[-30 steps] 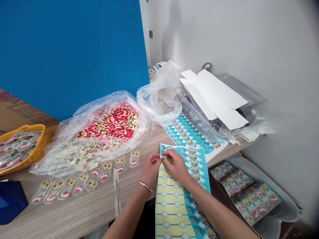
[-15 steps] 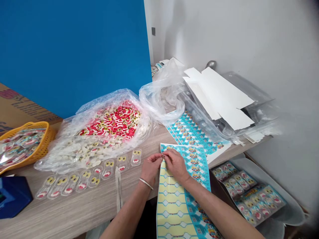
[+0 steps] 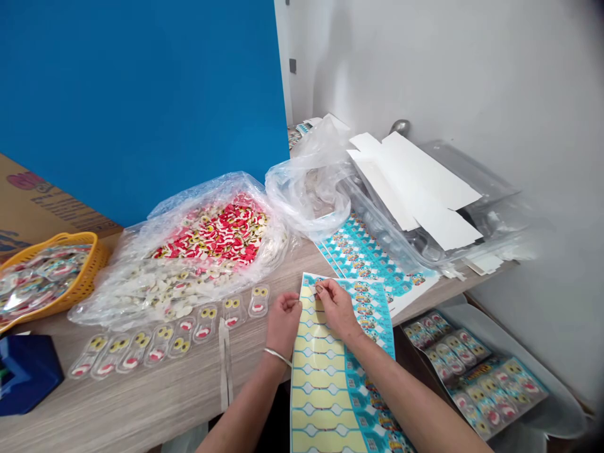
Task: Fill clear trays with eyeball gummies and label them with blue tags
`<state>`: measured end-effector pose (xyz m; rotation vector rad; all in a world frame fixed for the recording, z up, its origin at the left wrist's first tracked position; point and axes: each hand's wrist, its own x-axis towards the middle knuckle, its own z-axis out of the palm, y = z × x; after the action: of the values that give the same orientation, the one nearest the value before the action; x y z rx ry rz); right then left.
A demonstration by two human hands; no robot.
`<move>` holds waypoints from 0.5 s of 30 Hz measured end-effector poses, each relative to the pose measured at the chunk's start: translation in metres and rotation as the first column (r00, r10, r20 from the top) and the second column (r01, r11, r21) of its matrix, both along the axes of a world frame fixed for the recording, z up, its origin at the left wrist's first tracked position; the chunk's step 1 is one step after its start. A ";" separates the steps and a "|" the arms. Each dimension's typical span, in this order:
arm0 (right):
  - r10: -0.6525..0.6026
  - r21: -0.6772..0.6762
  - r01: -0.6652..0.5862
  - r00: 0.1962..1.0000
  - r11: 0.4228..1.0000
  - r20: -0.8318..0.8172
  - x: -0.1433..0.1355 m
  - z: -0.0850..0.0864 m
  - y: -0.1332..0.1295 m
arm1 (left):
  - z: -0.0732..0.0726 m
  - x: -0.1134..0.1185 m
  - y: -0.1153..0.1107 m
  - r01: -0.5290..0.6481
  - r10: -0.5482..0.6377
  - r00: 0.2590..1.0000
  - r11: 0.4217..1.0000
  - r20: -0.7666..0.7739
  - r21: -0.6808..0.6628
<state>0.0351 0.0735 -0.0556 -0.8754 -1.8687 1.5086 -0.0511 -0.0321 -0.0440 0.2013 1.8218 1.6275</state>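
Note:
A long sticker sheet (image 3: 325, 377) hangs over the table's front edge, with bare yellow backing on its left and blue printed stickers on its right. My right hand (image 3: 337, 308) is over the top of the sheet, thumb and forefinger pinched at a sticker where yellow meets blue. My left hand (image 3: 284, 321) is closed beside the sheet's upper left edge; whatever is between its fingertips is too small to make out. Left of my hands, several clear plastic blisters (image 3: 202, 324) with yellow eye pieces and red-and-white mouth pieces lie in a row.
Behind the row is a plastic bag (image 3: 212, 236) of loose red, white and yellow pieces. A yellow basket (image 3: 87, 277) and blue holder (image 3: 33, 374) stand left. More printed sheets (image 3: 368, 251), white card (image 3: 419, 189) and clear trays are at right, with filled packs (image 3: 500, 390) below.
My hands, together at the sheet's top before, have parted: the left moved left and slightly down, the right slightly right and up. The lower sheet has shifted a little left.

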 end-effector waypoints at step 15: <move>-0.340 -0.352 0.199 0.850 0.914 -0.401 0.042 0.062 0.027 | -0.004 0.026 0.018 0.155 -0.603 0.201 0.798 -0.772 -0.583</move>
<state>0.0770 0.1005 0.0064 -0.7902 -1.1423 1.6622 -0.0256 -0.0146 -0.0482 1.6466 2.5478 0.6305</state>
